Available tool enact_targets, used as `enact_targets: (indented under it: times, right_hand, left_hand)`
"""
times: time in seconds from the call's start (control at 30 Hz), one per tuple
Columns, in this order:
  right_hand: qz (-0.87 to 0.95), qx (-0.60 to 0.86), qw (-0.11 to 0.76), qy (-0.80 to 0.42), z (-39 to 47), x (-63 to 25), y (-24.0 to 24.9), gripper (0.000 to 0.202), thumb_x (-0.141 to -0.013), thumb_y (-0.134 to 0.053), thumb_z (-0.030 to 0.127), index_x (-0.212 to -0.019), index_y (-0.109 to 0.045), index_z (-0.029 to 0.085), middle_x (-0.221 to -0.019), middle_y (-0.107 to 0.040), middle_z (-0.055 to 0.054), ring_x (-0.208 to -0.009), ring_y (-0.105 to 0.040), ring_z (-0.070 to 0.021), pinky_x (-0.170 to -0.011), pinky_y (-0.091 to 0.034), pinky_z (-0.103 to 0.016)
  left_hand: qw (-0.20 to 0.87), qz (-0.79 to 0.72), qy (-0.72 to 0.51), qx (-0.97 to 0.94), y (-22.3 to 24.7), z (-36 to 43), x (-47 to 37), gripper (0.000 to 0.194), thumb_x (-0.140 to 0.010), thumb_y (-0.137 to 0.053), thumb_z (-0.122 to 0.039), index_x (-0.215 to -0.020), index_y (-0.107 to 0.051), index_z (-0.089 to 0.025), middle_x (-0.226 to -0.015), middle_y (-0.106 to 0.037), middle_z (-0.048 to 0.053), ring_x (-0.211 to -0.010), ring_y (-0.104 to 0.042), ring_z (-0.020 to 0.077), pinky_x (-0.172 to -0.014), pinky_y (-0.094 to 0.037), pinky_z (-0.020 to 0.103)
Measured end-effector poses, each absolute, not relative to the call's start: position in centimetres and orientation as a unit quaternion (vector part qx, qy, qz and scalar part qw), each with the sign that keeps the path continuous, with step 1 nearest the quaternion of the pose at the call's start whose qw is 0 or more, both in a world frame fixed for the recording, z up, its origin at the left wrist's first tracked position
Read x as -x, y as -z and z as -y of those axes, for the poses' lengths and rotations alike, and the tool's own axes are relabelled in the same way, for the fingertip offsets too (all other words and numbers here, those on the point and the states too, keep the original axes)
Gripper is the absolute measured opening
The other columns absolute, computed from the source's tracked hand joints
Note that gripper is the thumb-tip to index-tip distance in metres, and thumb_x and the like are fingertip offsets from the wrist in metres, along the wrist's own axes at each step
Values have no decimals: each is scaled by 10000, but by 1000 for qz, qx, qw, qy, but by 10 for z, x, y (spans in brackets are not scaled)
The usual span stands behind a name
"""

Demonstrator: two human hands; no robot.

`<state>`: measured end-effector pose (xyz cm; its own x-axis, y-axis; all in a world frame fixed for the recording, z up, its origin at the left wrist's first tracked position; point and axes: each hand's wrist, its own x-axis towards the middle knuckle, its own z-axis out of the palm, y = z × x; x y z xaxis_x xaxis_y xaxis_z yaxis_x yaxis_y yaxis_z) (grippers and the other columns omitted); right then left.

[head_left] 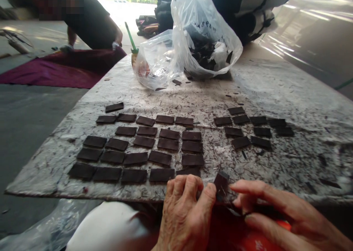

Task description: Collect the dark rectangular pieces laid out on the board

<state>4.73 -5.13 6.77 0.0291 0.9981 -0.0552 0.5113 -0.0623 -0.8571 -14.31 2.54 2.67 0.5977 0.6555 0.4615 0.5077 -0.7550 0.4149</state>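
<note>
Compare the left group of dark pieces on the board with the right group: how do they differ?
The left group holds far more pieces than the right group. The left group lies in several fairly even rows; the right group is looser, with pieces askew. The left group reaches the board's near edge by the left hand; the right group sits further back. Both are flat, dark, rectangular pieces.

matt dark rectangular pieces (168,144) lie on a rough, scarred, whitish counter (275,96); the plastic bags (204,30) look thin, clear and glossy.
</note>
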Motion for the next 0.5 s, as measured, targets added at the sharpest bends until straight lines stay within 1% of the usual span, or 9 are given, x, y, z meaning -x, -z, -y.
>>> enact_targets:
  times: [0.13,0.23,0.4,0.5]
  right_hand:
    - [614,630,296,-372,39,-53,-74,427,-769,-613,144,-1113,-608,399,-815,-708,52,-736,-698,-121,-656,-546,-123]
    - [610,629,265,-402,33,-56,-74,425,-784,-579,132,-1127,-594,383,-841,-705,53,-752,-691,-113,-676,-544,-132]
    - [606,634,252,-408,26,-56,-74,393,-804,-552,145,-1130,-585,362,-832,-702,53,-736,-684,-107,-657,-541,-130]
    - [610,632,246,-410,22,-57,-76,380,-811,-548,153,-1136,-586,346,-831,-707,41,-743,-689,-124,-663,-554,-158]
  left_hand:
    - [155,-337,-298,-880,-26,-25,143,190,-857,-478,-106,-890,-637,-205,-804,-590,24,-755,-479,185,-678,-328,316]
    - [182,-332,-301,-875,-26,-26,144,160,-836,-513,-89,-872,-623,-200,-818,-599,19,-759,-486,181,-696,-320,311]
    - [202,-331,-316,-866,-25,-27,144,151,-811,-511,-40,-796,-563,-181,-754,-601,7,-701,-488,176,-671,-322,310]
    - [225,-315,-318,-865,-27,-29,144,175,-808,-484,-33,-819,-571,-184,-757,-629,8,-688,-511,171,-646,-344,308]
